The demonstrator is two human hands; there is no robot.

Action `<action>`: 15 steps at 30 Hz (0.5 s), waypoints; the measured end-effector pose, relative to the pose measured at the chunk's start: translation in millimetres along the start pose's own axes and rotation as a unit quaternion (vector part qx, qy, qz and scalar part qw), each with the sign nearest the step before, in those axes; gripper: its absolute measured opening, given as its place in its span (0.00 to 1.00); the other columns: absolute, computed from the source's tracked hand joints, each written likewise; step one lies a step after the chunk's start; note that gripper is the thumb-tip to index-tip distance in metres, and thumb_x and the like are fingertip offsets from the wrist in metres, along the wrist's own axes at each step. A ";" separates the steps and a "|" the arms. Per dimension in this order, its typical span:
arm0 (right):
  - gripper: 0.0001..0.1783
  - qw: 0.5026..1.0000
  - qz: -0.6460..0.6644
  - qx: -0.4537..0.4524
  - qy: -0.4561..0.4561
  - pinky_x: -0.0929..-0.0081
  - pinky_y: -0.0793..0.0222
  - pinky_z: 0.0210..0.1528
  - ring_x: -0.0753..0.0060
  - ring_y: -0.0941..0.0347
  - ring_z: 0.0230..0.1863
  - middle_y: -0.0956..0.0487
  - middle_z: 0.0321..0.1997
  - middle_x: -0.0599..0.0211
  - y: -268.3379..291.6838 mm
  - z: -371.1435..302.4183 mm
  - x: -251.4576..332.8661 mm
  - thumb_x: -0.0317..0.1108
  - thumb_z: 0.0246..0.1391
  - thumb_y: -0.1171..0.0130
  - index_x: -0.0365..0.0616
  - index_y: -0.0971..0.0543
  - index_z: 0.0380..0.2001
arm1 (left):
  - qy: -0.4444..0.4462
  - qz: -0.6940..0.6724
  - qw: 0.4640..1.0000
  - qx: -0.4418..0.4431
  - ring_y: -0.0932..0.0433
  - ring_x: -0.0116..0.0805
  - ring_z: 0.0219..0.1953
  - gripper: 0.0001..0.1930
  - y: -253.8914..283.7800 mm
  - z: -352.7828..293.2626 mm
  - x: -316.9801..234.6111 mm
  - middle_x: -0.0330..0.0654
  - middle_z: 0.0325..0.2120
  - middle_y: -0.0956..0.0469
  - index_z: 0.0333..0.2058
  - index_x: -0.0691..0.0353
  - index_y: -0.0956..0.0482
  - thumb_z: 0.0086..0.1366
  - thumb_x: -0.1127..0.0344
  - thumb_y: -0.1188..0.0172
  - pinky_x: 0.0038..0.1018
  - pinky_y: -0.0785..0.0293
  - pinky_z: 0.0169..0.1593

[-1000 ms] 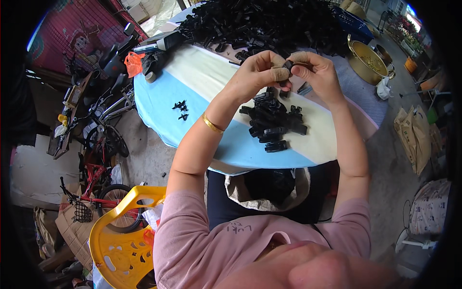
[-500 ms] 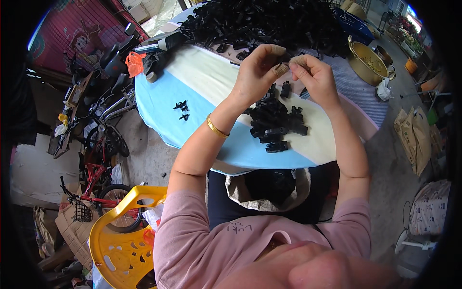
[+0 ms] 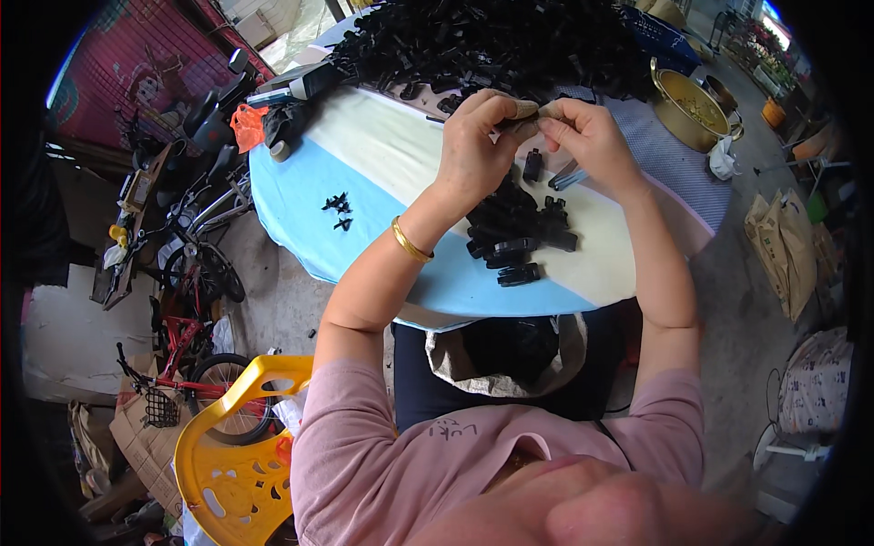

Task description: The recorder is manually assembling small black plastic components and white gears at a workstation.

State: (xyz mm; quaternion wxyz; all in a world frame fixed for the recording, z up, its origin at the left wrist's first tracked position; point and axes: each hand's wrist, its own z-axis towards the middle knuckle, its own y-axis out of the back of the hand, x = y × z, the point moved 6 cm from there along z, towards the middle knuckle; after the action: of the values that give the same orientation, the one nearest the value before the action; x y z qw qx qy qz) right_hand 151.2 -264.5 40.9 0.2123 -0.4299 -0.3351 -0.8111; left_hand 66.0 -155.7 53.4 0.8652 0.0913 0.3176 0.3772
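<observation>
Over the far half of the round table (image 3: 364,246), my left hand (image 3: 481,141) is closed, its thumb and fingers gripping a small black plastic part that mostly hides behind them. Close against its fingertips, my right hand (image 3: 587,136) pinches; whatever lies between its thumb and forefinger is too small to make out. Finger covers wrap some of the fingertips. Beneath the hands lies a small heap of black plastic parts (image 3: 521,218). A few tiny black pieces (image 3: 337,204) sit apart to the left. Beyond my hands rises a large pile of similar black parts (image 3: 492,45).
An open woven sack (image 3: 572,369) with dark contents is at my lap under the table edge. A brass-coloured pot (image 3: 687,109) stands at the far right. An orange plastic bag (image 3: 248,127) and a tape roll (image 3: 279,150) lie far left. A yellow chair (image 3: 205,437) is beside me.
Both hands stay together, with the left turned slightly and its fingers shifted around the part. The whole view has moved a little; the heaps look the same.
</observation>
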 end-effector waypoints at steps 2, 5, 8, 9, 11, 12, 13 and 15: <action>0.06 1.000 0.004 0.029 0.005 0.90 0.41 0.27 0.89 0.38 0.22 0.30 0.18 0.78 17.5 7.7 -12.7 0.30 0.52 0.47 0.38 0.25 0.26 | 0.059 -0.041 0.997 0.013 0.26 0.25 0.31 0.16 -0.8 2.0 1.1 0.38 0.29 0.25 0.39 0.66 0.28 0.49 0.78 0.39 0.20 0.28 0.35; 0.05 0.985 -0.157 -0.065 -0.007 0.86 0.37 0.30 0.85 0.32 0.25 0.25 0.22 0.72 69.3 14.3 -36.2 0.30 0.48 0.45 0.39 0.25 0.28 | 0.135 -0.110 0.980 0.098 0.26 0.25 0.32 0.18 -3.9 1.0 10.4 0.39 0.30 0.25 0.40 0.65 0.29 0.49 0.77 0.38 0.21 0.29 0.38; 0.06 0.901 -0.390 -0.170 -0.085 0.76 0.33 0.35 0.69 0.26 0.33 0.23 0.30 0.61 99.6 20.7 -80.0 0.27 0.46 0.47 0.42 0.25 0.30 | 0.149 -0.165 0.946 0.237 0.26 0.27 0.34 0.17 -19.2 -6.5 13.8 0.39 0.33 0.24 0.39 0.65 0.28 0.48 0.73 0.36 0.23 0.30 0.42; 0.07 0.893 -0.418 -0.155 -0.061 0.70 0.33 0.37 0.61 0.27 0.35 0.23 0.33 0.60 95.2 23.9 -88.6 0.25 0.45 0.50 0.43 0.26 0.31 | 0.114 -0.173 0.932 0.297 0.26 0.27 0.33 0.15 -24.7 -11.7 8.3 0.39 0.30 0.24 0.36 0.64 0.26 0.48 0.72 0.36 0.24 0.30 0.39; 0.14 0.882 -0.457 -0.103 -0.046 0.62 0.34 0.43 0.52 0.29 0.41 0.24 0.39 0.57 89.2 33.5 -112.5 0.21 0.45 0.57 0.44 0.28 0.35 | 0.037 -0.150 0.911 0.382 0.25 0.29 0.33 0.11 -33.2 -16.0 -5.1 0.37 0.28 0.23 0.31 0.64 0.24 0.48 0.68 0.36 0.26 0.30 0.37; 0.14 0.881 -0.459 -0.106 -0.048 0.62 0.34 0.43 0.52 0.29 0.41 0.24 0.39 0.57 89.9 32.7 -123.4 0.21 0.45 0.57 0.44 0.28 0.35 | 0.034 -0.151 0.910 0.384 0.25 0.29 0.33 0.11 -34.9 -14.6 -4.7 0.37 0.28 0.23 0.31 0.64 0.24 0.48 0.68 0.36 0.26 0.30 0.37; 0.13 0.876 -0.469 -0.093 -0.058 0.62 0.34 0.42 0.52 0.29 0.42 0.25 0.39 0.56 83.6 34.7 -128.1 0.22 0.46 0.56 0.44 0.28 0.35 | 0.009 -0.168 0.907 0.386 0.25 0.29 0.33 0.11 -33.5 -14.5 -6.7 0.38 0.28 0.23 0.31 0.65 0.23 0.48 0.67 0.36 0.26 0.30 0.37; 0.13 0.857 -0.505 -0.068 -0.069 0.61 0.34 0.43 0.51 0.30 0.42 0.25 0.39 0.55 76.9 35.7 -134.6 0.24 0.47 0.54 0.45 0.29 0.38 | -0.016 -0.185 0.903 0.387 0.25 0.30 0.34 0.12 -32.6 -13.7 -4.9 0.38 0.29 0.23 0.31 0.65 0.23 0.48 0.66 0.35 0.26 0.30 0.38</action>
State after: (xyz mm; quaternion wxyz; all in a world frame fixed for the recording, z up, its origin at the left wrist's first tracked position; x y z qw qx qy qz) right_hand 292.4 -283.6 -29.9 -0.2802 -0.2697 -0.4642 -0.7958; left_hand 74.4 -183.1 32.1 0.8212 0.3643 0.4357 0.0561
